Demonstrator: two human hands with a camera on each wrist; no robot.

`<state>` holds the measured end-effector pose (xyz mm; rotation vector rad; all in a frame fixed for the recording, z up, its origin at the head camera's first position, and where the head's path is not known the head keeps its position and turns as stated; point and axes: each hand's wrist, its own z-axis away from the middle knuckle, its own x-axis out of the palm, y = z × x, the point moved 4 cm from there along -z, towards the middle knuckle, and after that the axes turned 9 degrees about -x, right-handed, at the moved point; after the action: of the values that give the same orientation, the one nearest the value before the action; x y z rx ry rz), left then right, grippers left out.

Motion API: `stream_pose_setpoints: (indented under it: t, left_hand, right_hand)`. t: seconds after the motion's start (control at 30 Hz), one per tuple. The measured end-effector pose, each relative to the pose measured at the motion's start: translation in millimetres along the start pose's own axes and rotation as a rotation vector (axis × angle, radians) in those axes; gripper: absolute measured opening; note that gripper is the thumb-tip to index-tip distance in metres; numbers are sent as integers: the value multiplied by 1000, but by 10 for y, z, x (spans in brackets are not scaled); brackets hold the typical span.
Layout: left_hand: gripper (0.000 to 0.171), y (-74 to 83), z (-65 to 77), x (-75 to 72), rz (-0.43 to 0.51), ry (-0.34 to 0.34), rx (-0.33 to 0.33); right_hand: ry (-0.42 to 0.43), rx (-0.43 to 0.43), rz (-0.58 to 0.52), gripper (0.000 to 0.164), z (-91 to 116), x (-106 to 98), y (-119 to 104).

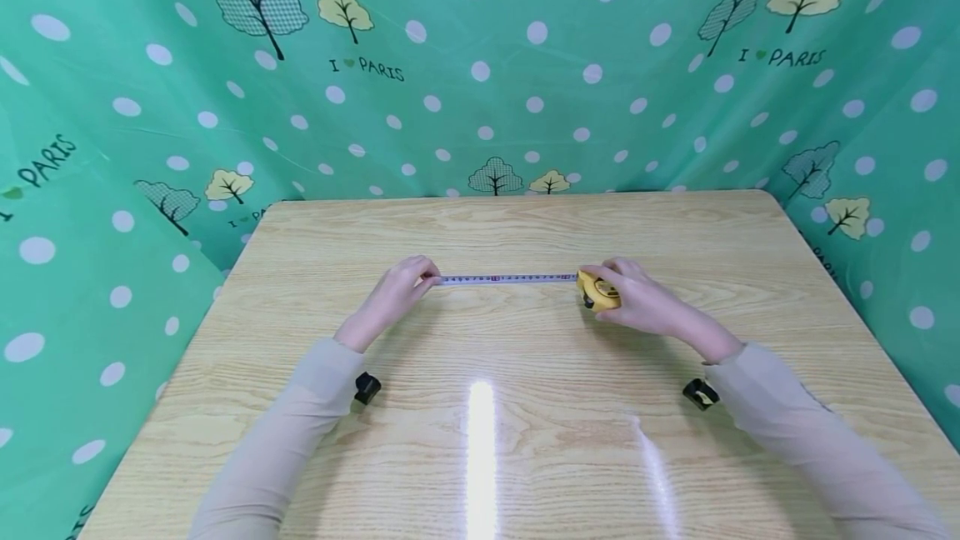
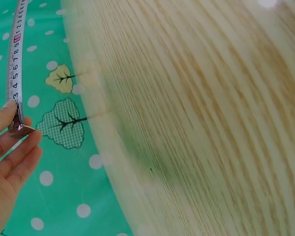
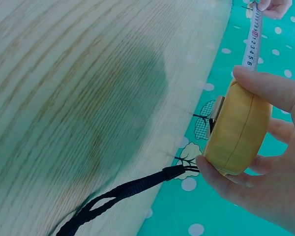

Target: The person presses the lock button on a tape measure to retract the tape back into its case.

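Note:
A yellow tape measure (image 3: pixel 238 128) sits in my right hand (image 1: pixel 637 298), gripped between thumb and fingers. From its case the white blade (image 1: pixel 517 278), printed with numbers, stretches level to the left above the table. My left hand (image 1: pixel 401 290) pinches the blade's free end; in the left wrist view the metal end hook (image 2: pixel 22 130) shows between thumb and fingers. A black wrist strap (image 3: pixel 132 187) hangs from the case in the right wrist view.
Beneath both hands lies a light wood table (image 1: pixel 525 357) with bright reflections near its front. A green dotted cloth (image 1: pixel 510 90) with printed trees hangs behind and along the sides. A small black device (image 1: pixel 701 393) is at the right wrist, another (image 1: pixel 367 388) at the left.

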<state>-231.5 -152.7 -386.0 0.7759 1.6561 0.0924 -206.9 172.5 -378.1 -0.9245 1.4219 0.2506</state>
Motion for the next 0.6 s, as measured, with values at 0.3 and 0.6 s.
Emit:
stream_pose_setpoints:
  t: [0.3,0.6]
  left_hand:
    - [6,28,-14,26,5,-24,-39]
    - [6,75,-29,46,18,-18,-24]
  right_hand:
    - [3,-7,-10,70,-26,3,-32]
    - [2,-3,-22,70,-43,14,-48]
